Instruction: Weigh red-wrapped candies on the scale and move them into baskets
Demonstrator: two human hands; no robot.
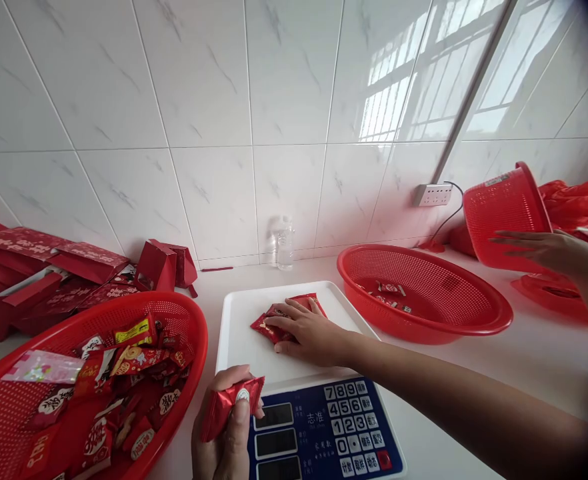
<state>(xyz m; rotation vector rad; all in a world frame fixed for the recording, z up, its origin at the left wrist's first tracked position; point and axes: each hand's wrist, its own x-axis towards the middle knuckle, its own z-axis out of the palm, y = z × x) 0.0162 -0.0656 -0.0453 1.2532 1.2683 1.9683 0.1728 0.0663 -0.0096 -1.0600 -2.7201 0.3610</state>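
My left hand [228,427] is closed around a shiny red packet [219,412], with the thumb pressed on its front, just before the scale's left front corner. My right hand [304,330] lies palm down on red packets [263,325] on the white scale tray [239,300], fingers spread over them. How many packets are under it cannot be made out. In front of the tray is the scale's blue keypad panel [315,443]. A red basket [198,347] at the left holds mixed wrapped snacks, such as a yellow-labelled packet [135,331].
A wide red basket [479,303] with a few small packets stands right of the scale. Farther right, another person's hand [559,252] is by a tilted red basket [504,210]. A clear bottle [285,247], a power strip [433,195] and red cartons [74,267] line the wall.
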